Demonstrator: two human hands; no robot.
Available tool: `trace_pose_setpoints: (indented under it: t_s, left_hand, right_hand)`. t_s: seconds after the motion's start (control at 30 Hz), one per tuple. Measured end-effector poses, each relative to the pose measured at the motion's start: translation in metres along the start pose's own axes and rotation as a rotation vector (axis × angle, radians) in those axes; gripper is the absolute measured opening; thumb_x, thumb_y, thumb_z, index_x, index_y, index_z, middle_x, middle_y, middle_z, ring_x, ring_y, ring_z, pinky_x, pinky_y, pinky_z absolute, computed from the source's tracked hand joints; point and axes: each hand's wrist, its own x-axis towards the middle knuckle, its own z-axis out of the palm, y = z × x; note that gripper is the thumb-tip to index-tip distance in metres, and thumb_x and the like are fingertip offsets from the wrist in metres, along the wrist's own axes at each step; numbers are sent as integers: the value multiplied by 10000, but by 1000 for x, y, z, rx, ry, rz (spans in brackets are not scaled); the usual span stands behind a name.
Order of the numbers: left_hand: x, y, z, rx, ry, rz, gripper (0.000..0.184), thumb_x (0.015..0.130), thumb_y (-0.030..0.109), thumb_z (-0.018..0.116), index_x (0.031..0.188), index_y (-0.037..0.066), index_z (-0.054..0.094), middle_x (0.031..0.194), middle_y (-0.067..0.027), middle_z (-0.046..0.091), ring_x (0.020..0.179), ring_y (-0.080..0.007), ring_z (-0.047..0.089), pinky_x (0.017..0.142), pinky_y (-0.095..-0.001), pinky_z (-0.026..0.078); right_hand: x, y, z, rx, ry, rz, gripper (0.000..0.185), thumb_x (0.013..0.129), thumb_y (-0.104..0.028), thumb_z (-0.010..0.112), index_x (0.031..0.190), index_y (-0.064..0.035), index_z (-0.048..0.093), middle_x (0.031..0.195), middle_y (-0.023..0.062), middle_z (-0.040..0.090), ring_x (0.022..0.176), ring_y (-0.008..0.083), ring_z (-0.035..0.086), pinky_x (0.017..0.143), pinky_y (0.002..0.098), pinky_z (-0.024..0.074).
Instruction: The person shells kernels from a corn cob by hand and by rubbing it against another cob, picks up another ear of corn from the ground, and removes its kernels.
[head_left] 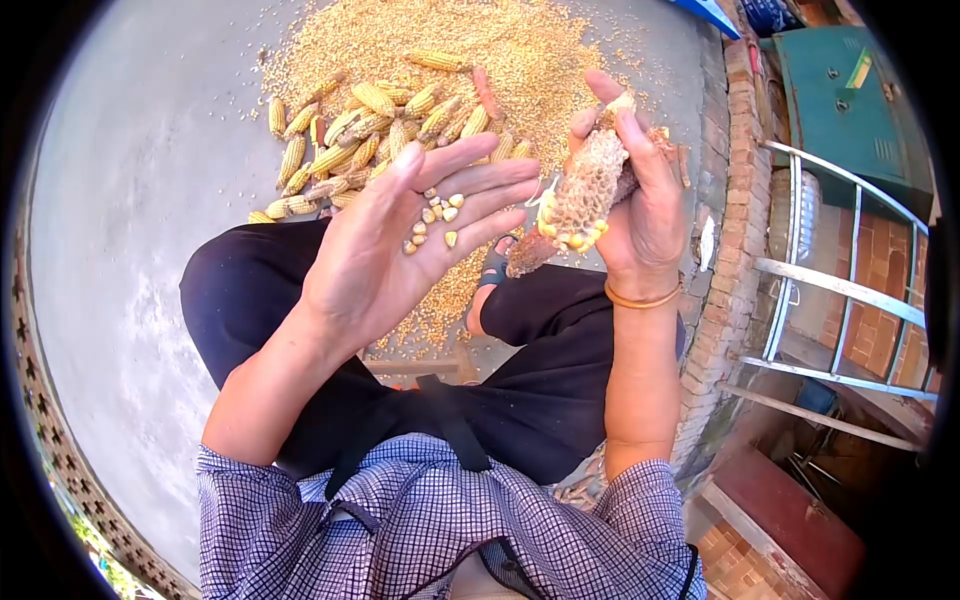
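My left hand (370, 240) is open, palm up with its fingers stretched out. Several loose corn kernels (440, 212) lie on the palm and finger bases. Opposite it, my right hand (650, 205) grips a mostly stripped corn cob (590, 180), with a few yellow kernels left at its lower end. A reddish bare cob (530, 255) shows beneath that one, and more cob pieces lie partly hidden behind the fingers. Beyond my hands sits a heap of corn ears (365, 130), many with kernels still on.
Loose kernels (520, 45) spread widely over the grey concrete floor (150, 200). A low brick edge (735, 200) runs along the right, beside a pale metal frame (840, 285) and a green cabinet (840, 100). My bent legs (270, 280) flank the kernels underneath.
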Motion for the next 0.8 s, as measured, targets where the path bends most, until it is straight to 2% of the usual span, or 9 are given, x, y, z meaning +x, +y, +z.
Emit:
trace_pose_setpoints:
  t_s: [0.03, 0.13, 0.17, 0.37, 0.47, 0.57, 0.67, 0.8]
  left_hand:
    - [0, -4, -1, -26, 14, -5, 637, 1021, 427, 405, 1417, -70, 368, 1450, -232, 404, 1174, -235, 542, 1040, -368, 462]
    - [-2, -6, -4, 59, -74, 6, 610, 1004, 372, 477, 1406, -76, 383, 1402, -187, 456, 1060, -186, 567, 985, -371, 513]
    - [-3, -5, 1, 52, -21, -12, 598, 981, 325, 537, 1397, -81, 395, 1362, -157, 484, 968, -147, 560, 926, -362, 555]
    - [-2, -6, -1, 82, -37, -14, 579, 964, 277, 562, 1386, -88, 406, 1411, -181, 450, 1161, -224, 563, 909, -364, 569]
    - [-3, -7, -3, 96, -29, -12, 566, 960, 263, 568, 1383, -81, 418, 1434, -187, 431, 1277, -270, 492, 958, -421, 541]
    - [-3, -11, -3, 155, -68, 44, 566, 971, 299, 544, 1389, -62, 425, 1448, -186, 416, 1316, -281, 447, 1008, -494, 490]
    - [-1, -13, -8, 395, -4, 51, 580, 986, 362, 507, 1395, -42, 432, 1458, -185, 404, 1353, -291, 399, 1038, -536, 445]
    - [2, -17, -13, 312, -15, 69, 616, 987, 426, 489, 1400, -29, 435, 1443, -186, 419, 1303, -305, 458, 1013, -530, 461]
  right_hand:
    - [0, 1, 1, -15, -33, -20, 401, 969, -209, 554, 1296, 20, 523, 953, 101, 675, 888, 142, 631, 833, 291, 502]
    - [-2, -1, 6, -68, -39, -32, 424, 968, -205, 552, 1323, 19, 492, 959, 110, 675, 893, 148, 632, 847, 296, 501]
    - [-2, -1, 6, -75, -50, -34, 430, 968, -207, 552, 1327, 20, 484, 960, 112, 674, 893, 147, 631, 844, 295, 502]
    - [-3, -1, 6, -88, -73, -34, 416, 966, -210, 559, 1307, 18, 488, 959, 117, 674, 884, 139, 629, 810, 287, 510]
    - [-1, 1, 5, -94, -58, -20, 366, 960, -210, 579, 1255, -1, 525, 947, 105, 677, 843, 113, 626, 741, 259, 504]
    - [-2, 4, 4, -161, -27, -4, 282, 960, -207, 588, 1172, -20, 581, 914, 78, 673, 765, 83, 608, 643, 228, 480]
    - [-3, 4, 8, -262, 16, -3, 226, 971, -216, 577, 1102, -38, 618, 873, 49, 658, 687, 59, 571, 566, 213, 439]
    - [-2, 8, 7, -299, 43, 5, 160, 944, -200, 627, 1016, -56, 632, 806, 35, 651, 616, 54, 553, 516, 200, 408]
